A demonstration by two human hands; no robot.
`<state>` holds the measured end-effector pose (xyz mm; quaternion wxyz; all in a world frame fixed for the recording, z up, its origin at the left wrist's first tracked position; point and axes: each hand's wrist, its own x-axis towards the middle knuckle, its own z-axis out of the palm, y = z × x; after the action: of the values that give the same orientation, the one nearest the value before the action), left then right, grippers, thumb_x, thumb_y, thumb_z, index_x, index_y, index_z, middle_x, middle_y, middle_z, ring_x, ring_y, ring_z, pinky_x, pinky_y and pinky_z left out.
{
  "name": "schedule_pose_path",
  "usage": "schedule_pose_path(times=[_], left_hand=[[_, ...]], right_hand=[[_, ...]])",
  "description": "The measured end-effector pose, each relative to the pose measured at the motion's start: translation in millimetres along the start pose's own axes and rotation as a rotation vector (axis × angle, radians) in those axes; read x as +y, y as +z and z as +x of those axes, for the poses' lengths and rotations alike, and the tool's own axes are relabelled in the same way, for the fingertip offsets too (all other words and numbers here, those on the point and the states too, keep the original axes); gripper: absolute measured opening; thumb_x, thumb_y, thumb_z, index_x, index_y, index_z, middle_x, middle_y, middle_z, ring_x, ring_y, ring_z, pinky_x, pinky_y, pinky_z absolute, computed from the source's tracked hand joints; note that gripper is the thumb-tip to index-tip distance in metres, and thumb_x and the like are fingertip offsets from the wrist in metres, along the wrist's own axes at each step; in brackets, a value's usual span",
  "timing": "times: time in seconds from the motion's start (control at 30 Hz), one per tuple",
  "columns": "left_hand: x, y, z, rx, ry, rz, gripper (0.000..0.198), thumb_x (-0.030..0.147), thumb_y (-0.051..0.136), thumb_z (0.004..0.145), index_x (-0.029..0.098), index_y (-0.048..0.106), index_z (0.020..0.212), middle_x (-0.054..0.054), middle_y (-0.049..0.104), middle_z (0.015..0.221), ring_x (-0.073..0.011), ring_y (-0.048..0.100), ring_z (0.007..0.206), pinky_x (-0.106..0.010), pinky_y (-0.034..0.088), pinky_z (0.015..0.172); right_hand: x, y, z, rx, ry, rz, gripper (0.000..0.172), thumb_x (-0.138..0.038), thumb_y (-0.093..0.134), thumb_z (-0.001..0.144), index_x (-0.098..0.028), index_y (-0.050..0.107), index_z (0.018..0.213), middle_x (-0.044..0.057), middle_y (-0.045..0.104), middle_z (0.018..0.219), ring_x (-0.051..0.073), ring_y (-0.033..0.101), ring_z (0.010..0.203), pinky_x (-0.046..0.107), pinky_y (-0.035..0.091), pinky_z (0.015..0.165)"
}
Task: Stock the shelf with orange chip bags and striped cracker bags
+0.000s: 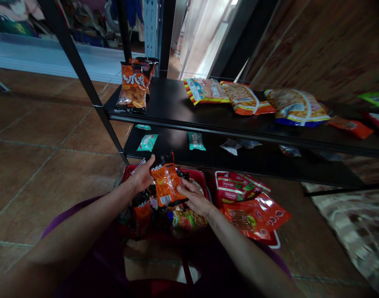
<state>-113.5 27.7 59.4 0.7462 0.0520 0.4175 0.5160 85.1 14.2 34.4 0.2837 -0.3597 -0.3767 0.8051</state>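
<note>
Between my two hands is an orange and black snack bag [167,182], its barcode side turned up toward me. My left hand [142,176] pinches the bag's upper left edge, thumb on top. At the lower right side, my right hand [194,196] grips it with the thumb over the front. Right below the bag sits a red basket [195,174] full of assorted snack packs. Among them, another orange and black bag [142,213] stands at the left, and a colourful pack [187,219] lies at the right.
A black shelf rack [170,99] stands ahead. Two orange snack bags [133,89] stand at its upper left; several noodle-like packs [296,106] lie further right. Small green packs [148,142] lie on the lower shelf. A second basket [276,240] holds red and orange packs.
</note>
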Motion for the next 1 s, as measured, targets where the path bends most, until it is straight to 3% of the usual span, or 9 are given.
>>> schedule_pose_path(times=[0.13,0.27,0.37,0.6,0.87,1.0], left_hand=[[-7.8,0.1,-5.6,-0.127,0.009,0.08,0.048,0.057,0.055,0.082,0.013,0.066,0.099,-0.014,0.07,0.102,-0.0256,0.065,0.102,-0.037,0.051,0.089],[-19.7,1.7,-15.3,-0.143,0.095,0.203,0.033,0.034,0.073,0.074,0.017,0.066,0.101,-0.01,0.069,0.109,-0.0224,0.064,0.102,-0.033,0.048,0.091],[-25.7,2.5,-19.3,-0.142,0.144,0.254,0.036,0.029,0.076,0.071,0.02,0.065,0.104,-0.009,0.068,0.111,-0.0222,0.064,0.102,-0.035,0.048,0.09],[-27.4,-5.5,-13.1,-0.071,0.195,0.394,0.038,0.041,0.075,0.071,0.019,0.067,0.1,-0.01,0.069,0.107,-0.0231,0.065,0.093,-0.037,0.05,0.082],[-28.0,-10.0,-6.9,0.02,0.235,0.441,0.038,0.043,0.073,0.07,0.015,0.069,0.096,-0.008,0.072,0.093,-0.0182,0.066,0.076,-0.03,0.051,0.07],[-27.3,-12.0,-3.6,0.069,0.26,0.435,0.038,0.043,0.072,0.07,0.014,0.069,0.094,-0.005,0.072,0.086,-0.0151,0.064,0.067,-0.026,0.049,0.062]], right_hand=[[3.3,0.0,1.6,0.127,-0.016,0.075,0.041,-0.038,0.079,0.066,-0.023,0.066,0.101,0.001,0.072,0.093,0.016,0.068,0.081,0.031,0.052,0.08],[4.1,-3.3,1.6,0.211,-0.051,0.164,0.034,-0.036,0.08,0.065,-0.024,0.066,0.094,-0.001,0.072,0.089,0.015,0.068,0.079,0.031,0.053,0.077],[4.4,-4.0,1.1,0.172,-0.055,0.161,0.032,-0.033,0.079,0.067,-0.023,0.066,0.095,-0.001,0.072,0.09,0.014,0.068,0.078,0.029,0.053,0.077],[7.2,-0.6,3.2,0.146,-0.048,0.123,0.034,-0.034,0.078,0.069,-0.023,0.066,0.099,0.0,0.072,0.095,0.015,0.068,0.081,0.029,0.053,0.077],[5.0,4.3,1.1,0.083,0.002,0.136,0.038,-0.031,0.077,0.071,-0.022,0.064,0.106,0.002,0.072,0.099,0.015,0.069,0.082,0.028,0.056,0.076],[4.1,2.8,-0.4,0.009,0.0,0.139,0.052,-0.026,0.076,0.071,-0.028,0.057,0.12,0.002,0.069,0.111,0.017,0.069,0.088,0.03,0.058,0.073]])
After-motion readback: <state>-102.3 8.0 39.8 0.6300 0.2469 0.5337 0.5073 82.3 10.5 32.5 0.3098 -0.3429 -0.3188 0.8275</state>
